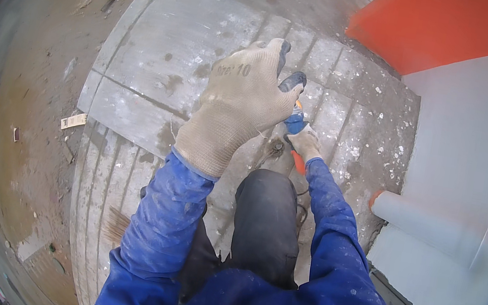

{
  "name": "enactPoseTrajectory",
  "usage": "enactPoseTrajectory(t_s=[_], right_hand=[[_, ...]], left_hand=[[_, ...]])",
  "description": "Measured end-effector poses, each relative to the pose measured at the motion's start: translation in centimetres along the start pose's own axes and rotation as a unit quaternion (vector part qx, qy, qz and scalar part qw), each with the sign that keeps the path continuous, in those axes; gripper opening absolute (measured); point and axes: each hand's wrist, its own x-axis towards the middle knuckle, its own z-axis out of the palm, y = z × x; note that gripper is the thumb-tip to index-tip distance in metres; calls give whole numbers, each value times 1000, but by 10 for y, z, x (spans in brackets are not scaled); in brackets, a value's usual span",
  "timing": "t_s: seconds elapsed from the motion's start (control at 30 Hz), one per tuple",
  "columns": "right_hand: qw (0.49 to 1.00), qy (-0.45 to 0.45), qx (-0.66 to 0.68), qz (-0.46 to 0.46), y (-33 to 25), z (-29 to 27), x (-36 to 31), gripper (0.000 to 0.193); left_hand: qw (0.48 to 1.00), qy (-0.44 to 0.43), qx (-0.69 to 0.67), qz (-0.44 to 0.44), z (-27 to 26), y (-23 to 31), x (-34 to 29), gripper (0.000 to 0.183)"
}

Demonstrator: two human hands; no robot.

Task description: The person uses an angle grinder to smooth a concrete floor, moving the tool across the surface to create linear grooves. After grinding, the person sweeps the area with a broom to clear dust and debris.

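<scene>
My left hand [242,85], in a beige knit glove with dark fingertips, is raised close in front of me. Its thumb and a finger are apart with nothing visible between them; the other fingers are partly hidden. Lower and to the right, my right hand [305,143] wears a similar glove and is wrapped around a blue tool [295,120] with orange parts. Its exact kind cannot be made out, as the left hand's thumb overlaps its far end. An orange-red piece [298,162] shows just below the right hand.
Beneath me lie grey, paint-spotted boards [145,92] with grooves. A dark cable [301,216] runs beside my knee [268,220], and bristles [116,225] show at my left. On the right stand a grey and orange wall [472,125] and a pipe [424,222]. Muddy ground [28,105] with debris borders the boards.
</scene>
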Motion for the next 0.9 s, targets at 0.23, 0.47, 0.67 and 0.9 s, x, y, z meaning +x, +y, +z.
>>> enactPoseTrajectory(t_s=[0.23,0.47,0.67,0.9], right_hand=[[999,-42,-16,-16,-69,2,50,63],[990,100,71,73,-10,-45,119,52],[972,94,158,144,21,-67,141,51],[994,-8,84,67,-77,-14,127,52]], left_hand=[[999,31,4,-13,-39,-12,-10,47],[998,45,-13,-41,-67,-29,-17,48],[998,41,15,-34,-78,-37,-15,51],[998,43,26,-32,-71,-39,-8,50]])
